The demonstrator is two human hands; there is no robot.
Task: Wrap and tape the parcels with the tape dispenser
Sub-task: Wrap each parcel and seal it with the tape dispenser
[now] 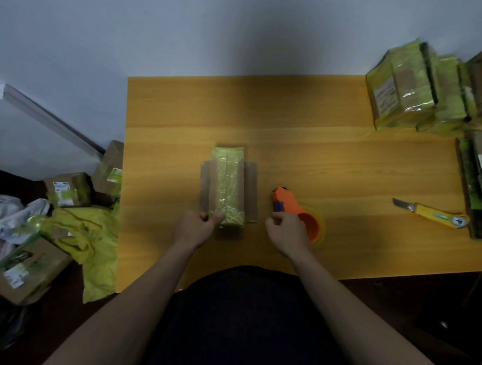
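- Parcel (227, 189) in hand is lying lengthwise at the middle of the wooden table (354, 164), with yellow-green tape already running along its top and cardboard flaps sticking out flat on both long sides.
- My left hand (196, 226) is gripping the parcel's near end, fingers and thumb curled around it.
- My right hand (286, 231) is curling its fingers at the handle of the orange tape dispenser (299, 210), which is sitting on the table just right of the parcel; I cannot tell whether the grip is fully closed on it.
- Finished work: I am counting a stack of taped parcels (427, 92) at the far right corner, with more boxes (63, 190) lying off the table to my left.
- Outstanding, in my judgement: this parcel's side flaps are waiting to be folded and taped down.
- Yellow utility knife (429, 214) is lying unused well to the right.
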